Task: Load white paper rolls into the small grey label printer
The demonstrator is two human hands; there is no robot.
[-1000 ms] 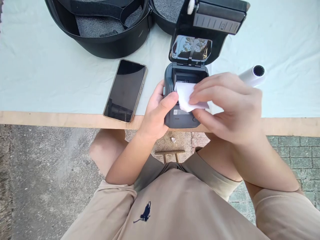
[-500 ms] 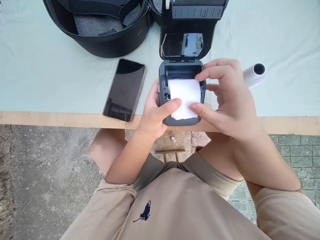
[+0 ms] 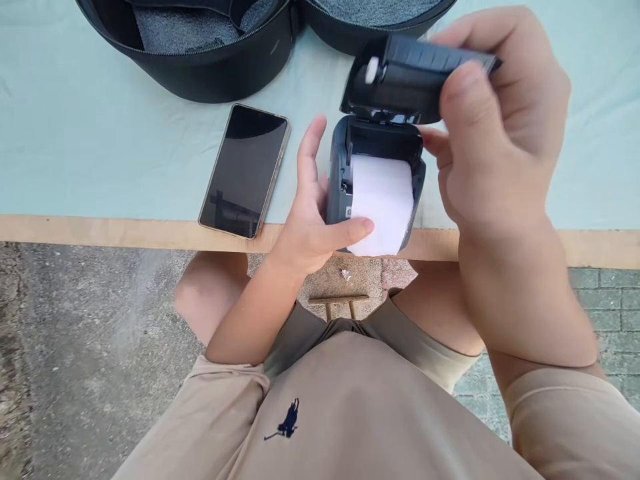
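A small dark grey printer [image 3: 338, 193] stands at the table's near edge with a white paper roll [image 3: 383, 200] lying in its bay and the paper's end drawn over the front. My left hand [image 3: 313, 213] holds the printer's left side, thumb pressing the paper's lower edge, the other fingers stretched up beside the case. My right hand [image 3: 493, 127] grips the printer's hinged black lid [image 3: 405, 80], which is tilted partway down over the bay.
A dark phone [image 3: 245, 170] lies face up left of the printer. An open black zip case [image 3: 200, 40] with grey foam sits at the back. The table has a pale green cloth [image 3: 75, 147] and a wooden front edge [image 3: 100, 230]. Paved ground lies below.
My right hand left the paper and took hold of the lid, swinging it down from upright. The paper now lies flat over the printer's front, and the spare white roll at right is hidden.
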